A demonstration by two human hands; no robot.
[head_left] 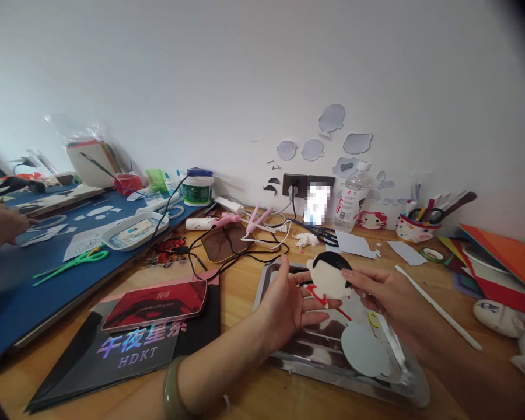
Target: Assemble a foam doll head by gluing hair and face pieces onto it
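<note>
Cutout (329, 279) of thin craft foam, seemingly light and bendable, pinched at opposite edges by left hand (289, 306) and right hand (387, 294), each grip closed on it.

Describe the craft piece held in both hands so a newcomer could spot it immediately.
Find the metal tray on the wooden table, front centre. Above it, the left hand and right hand hold a cream foam cutout. Its black top and red trim distinguish it from the plain pale disc lying in the tray.

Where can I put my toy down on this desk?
Bare wood lies between the metal tray and the white stick, and before the black folder. It is crowded by the cords and scissors.
</note>
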